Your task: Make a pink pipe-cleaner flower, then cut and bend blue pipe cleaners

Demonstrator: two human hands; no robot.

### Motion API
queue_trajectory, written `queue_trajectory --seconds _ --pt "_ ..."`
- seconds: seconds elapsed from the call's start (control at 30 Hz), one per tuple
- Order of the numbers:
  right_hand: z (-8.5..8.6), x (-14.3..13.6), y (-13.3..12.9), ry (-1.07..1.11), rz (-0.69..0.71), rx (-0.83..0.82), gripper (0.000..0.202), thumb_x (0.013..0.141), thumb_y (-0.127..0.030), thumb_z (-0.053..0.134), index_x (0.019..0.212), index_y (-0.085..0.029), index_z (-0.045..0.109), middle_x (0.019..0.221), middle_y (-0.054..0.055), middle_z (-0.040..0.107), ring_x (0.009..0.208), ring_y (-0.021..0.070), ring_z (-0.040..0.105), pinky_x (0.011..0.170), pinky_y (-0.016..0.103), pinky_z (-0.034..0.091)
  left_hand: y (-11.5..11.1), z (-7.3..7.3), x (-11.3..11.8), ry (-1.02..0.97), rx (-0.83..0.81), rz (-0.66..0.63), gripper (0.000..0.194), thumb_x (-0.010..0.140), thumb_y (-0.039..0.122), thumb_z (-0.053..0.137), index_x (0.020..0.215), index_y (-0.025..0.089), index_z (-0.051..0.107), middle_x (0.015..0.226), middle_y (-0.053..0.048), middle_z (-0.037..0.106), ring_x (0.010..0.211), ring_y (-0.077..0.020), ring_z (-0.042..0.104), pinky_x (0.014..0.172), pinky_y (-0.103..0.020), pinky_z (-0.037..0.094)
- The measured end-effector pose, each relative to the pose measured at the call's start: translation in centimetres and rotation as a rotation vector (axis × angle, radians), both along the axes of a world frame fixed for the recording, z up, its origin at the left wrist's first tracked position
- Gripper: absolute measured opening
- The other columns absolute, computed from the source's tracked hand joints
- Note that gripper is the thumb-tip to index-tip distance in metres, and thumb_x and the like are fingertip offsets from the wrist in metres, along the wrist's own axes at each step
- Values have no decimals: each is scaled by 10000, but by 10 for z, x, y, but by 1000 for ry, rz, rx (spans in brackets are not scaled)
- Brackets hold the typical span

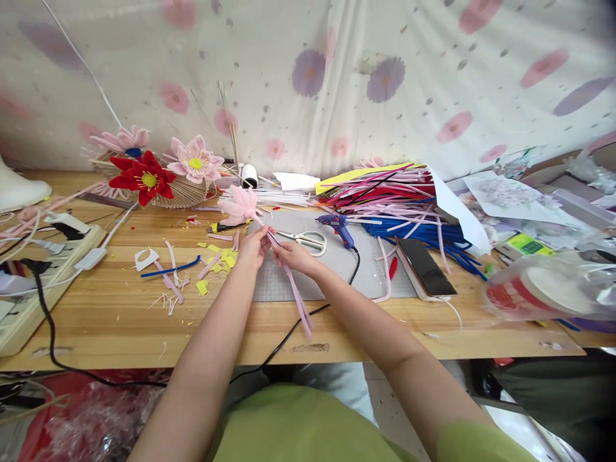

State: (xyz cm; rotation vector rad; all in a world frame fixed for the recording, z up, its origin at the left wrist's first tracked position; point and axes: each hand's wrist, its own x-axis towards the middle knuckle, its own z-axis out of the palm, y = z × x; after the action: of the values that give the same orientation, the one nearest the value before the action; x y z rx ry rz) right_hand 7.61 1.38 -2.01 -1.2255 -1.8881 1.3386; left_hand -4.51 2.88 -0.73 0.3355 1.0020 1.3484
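Observation:
A fluffy pink flower [238,204] tilts up and left over the grey cutting mat, its stem running down toward my hands. My left hand [256,247] is closed round the stem just below the petals. Close beside it, my right hand [291,255] pinches the lower part of the stem, from which long pale pink strips [299,301] hang toward the table's front edge. White-handled scissors [310,242] lie just beyond my right hand. A purple glue gun [339,228] rests on the mat to their right.
Finished red [148,179] and pink flowers stand at the back left. Yellow scraps [224,260] lie left of the mat [370,276]. A power strip [52,282] sits far left. Bundled red and blue stems, a phone [427,266] and a bagged cup [539,289] are on the right.

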Motion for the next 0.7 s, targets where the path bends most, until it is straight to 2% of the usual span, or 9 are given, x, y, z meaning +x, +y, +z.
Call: queue_trajectory --seconds 0.1,0.2,0.3,0.37,0.47,0.57,0.63,0.7 --pt "-4 -8 -1 87 -44 13 353 880 -430 350 668 -177 473 509 -42 449 470 74 412 510 213 342 -2 4 -3 -29 47 -30 80 803 155 551 750 107 587 674 -19 636 616 -88 630 527 -174 470" --pt "-7 -18 -3 96 -54 6 368 884 -454 347 655 -182 442 542 -36 443 493 74 411 518 214 354 -6 2 -5 24 63 -46 95 810 190 547 767 114 584 680 -21 633 580 -77 612 481 -154 440" --pt "0 -17 -7 26 61 -42 395 865 -511 359 682 -181 477 566 -24 477 501 78 431 513 215 379 -8 0 -8 82 81 36 131 829 156 503 713 118 552 612 9 584 492 -44 552 468 -145 431" --pt "9 -3 -10 12 183 -116 398 833 -552 400 770 -177 516 632 -11 534 515 79 464 501 212 401 -7 1 -12 66 81 78 175 845 141 462 680 124 516 554 36 522 427 -20 487 448 -132 413" --pt "26 43 -14 -83 283 -212 420 751 -569 527 820 -155 547 784 33 610 602 90 538 528 207 439 -6 5 -19 37 41 54 204 853 127 429 654 126 475 505 60 440 353 6 379 356 -98 300" --pt "36 109 -20 -337 222 -248 436 741 -561 535 662 -133 562 641 30 580 559 93 522 516 208 423 -8 4 -20 51 30 -35 208 849 119 421 645 125 462 505 57 424 337 9 336 306 -94 197" --pt "37 152 -23 -469 40 -207 412 761 -517 527 595 -140 532 559 10 544 474 74 462 489 212 388 -10 1 -17 73 27 -99 195 839 115 440 645 127 461 518 48 441 352 3 359 310 -92 209" --pt "35 185 -24 -562 -256 -157 349 788 -445 508 609 -146 526 580 17 562 460 74 453 474 215 371 -12 -5 -12 116 19 -151 179 830 121 464 651 131 468 530 37 468 387 -14 418 344 -97 291"
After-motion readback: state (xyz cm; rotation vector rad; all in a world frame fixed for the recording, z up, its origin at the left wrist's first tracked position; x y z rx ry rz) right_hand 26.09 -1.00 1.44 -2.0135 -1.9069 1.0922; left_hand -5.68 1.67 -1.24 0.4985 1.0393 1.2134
